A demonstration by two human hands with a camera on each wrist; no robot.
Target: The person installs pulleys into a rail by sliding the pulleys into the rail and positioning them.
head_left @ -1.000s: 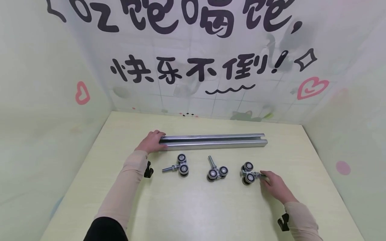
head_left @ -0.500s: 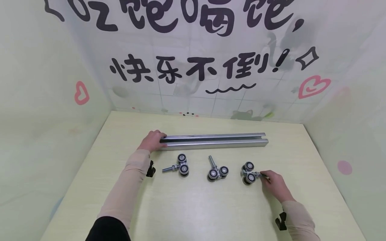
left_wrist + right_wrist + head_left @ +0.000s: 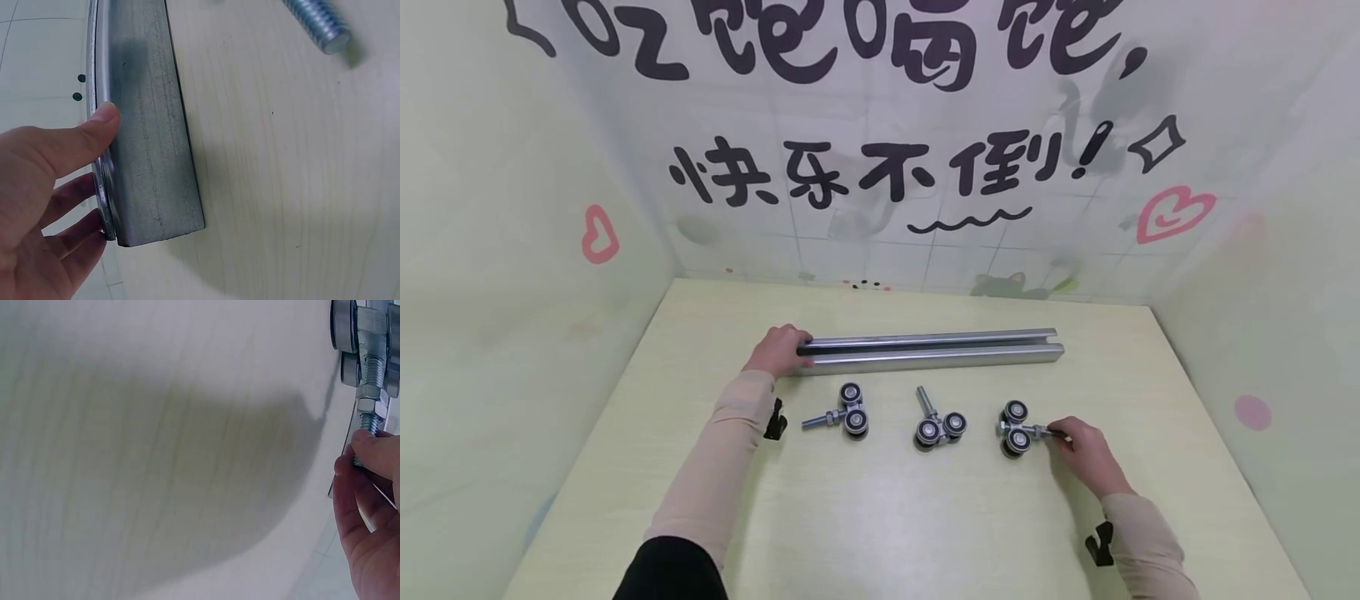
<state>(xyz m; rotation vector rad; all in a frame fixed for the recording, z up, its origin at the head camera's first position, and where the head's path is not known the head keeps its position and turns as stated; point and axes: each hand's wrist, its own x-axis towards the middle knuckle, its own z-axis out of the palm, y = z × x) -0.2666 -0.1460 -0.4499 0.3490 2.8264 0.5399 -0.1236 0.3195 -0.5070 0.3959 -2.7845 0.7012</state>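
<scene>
A long metal channel rail (image 3: 925,358), slotted along its length, lies across the far part of the table. My left hand (image 3: 777,351) grips its left end, thumb on one side and fingers on the other, as the left wrist view shows with the rail (image 3: 150,137). At the right, my right hand (image 3: 1088,454) pinches the threaded bolt of a roller trolley (image 3: 1017,428) between thumb and fingers. That bolt (image 3: 370,419) carries nuts near the rollers in the right wrist view. Two similar roller trolleys lie nearer the middle, one left (image 3: 853,410) and one centre (image 3: 940,428).
The pale wooden table (image 3: 880,517) is enclosed by printed curtains (image 3: 865,250) at the back and both sides. In the left wrist view, a threaded bolt end (image 3: 319,25) lies beside the rail.
The right hand and the trolley it pinches have shifted very slightly, the rollers turning a little. The left hand and the rail stay essentially in place.
</scene>
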